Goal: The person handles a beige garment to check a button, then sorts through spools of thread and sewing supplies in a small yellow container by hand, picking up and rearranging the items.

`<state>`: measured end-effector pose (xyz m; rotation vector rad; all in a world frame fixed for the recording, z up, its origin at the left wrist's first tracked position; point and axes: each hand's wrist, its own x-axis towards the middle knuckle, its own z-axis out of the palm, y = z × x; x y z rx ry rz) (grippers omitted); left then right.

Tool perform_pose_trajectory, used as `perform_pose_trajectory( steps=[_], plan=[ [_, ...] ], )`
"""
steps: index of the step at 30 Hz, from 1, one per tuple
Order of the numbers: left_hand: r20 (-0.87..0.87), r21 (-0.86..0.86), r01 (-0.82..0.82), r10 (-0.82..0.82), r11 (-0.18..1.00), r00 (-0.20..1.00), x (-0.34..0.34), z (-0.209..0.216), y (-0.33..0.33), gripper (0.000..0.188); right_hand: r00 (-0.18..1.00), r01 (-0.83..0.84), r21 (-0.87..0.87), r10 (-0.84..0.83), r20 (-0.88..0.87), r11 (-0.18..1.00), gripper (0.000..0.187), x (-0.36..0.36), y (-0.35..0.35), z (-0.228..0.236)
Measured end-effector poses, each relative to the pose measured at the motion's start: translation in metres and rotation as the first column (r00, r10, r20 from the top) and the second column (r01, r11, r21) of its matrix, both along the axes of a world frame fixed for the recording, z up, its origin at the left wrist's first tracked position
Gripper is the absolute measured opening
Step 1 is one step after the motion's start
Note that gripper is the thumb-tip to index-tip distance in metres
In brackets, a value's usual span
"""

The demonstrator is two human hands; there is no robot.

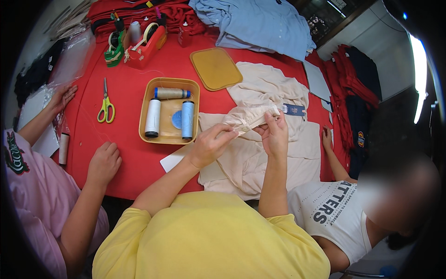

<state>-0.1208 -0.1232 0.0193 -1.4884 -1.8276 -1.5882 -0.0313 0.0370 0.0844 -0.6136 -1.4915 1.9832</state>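
Observation:
A cream garment [260, 162] lies spread over the red-covered table in front of me. Part of it is lifted and gathered between my hands. My left hand [211, 144] pinches a fold of the raised cloth, fingers pressed together. On the other end of that fold, my right hand [274, 132] is closed, thumb and fingers gripping the edge. A dark blue hang tag [293, 109] rests on the garment just beyond my right hand. Whether a needle or thread is in my fingers is too small to make out.
A tan tray [143, 111] with thread spools stands left of my hands, its lid [216, 69] behind. Further left are yellow-handled scissors [106, 107]. Tape dispensers [145, 49] and folded blue shirts [253, 23] sit at the back. A person's hand [104, 162] rests at left; another person sits at right.

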Motion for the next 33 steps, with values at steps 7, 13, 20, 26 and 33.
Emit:
perform_pose_trajectory(
  steps=[7, 13, 20, 26, 33],
  plan=[
    [0.038, -0.007, 0.014, -0.013, 1.000, 0.999, 0.001, -0.002, 0.000, 0.017, 0.999, 0.016, 0.000, -0.016, 0.031, 1.000, 0.035, 0.001, 0.006, -0.005],
    [0.023, -0.008, -0.050, 0.050, 0.999, 0.999, -0.007, 0.015, 0.013, 0.021, 0.984, -0.143, -0.121, 0.128, -0.126, 0.982, 0.026, -0.007, 0.025, -0.013],
    [0.241, -0.198, 0.047, 0.002, 0.979, 0.971, -0.019, 0.035, 0.042, 0.018, 0.977, -0.193, -0.085, 0.184, -0.104, 0.978, 0.023, -0.045, 0.045, -0.025],
    [0.476, -0.112, 0.038, 0.020, 0.993, 0.879, -0.040, 0.030, 0.060, 0.020, 0.975, -0.191, -0.131, 0.173, -0.137, 0.973, 0.035, -0.073, 0.039, -0.020],
    [0.545, -0.166, -0.053, 0.136, 0.985, 0.828, -0.066, 0.015, 0.066, 0.018, 0.966, -0.042, 0.946, -0.230, 0.121, 0.322, 0.037, -0.041, -0.010, -0.021]
  ],
)
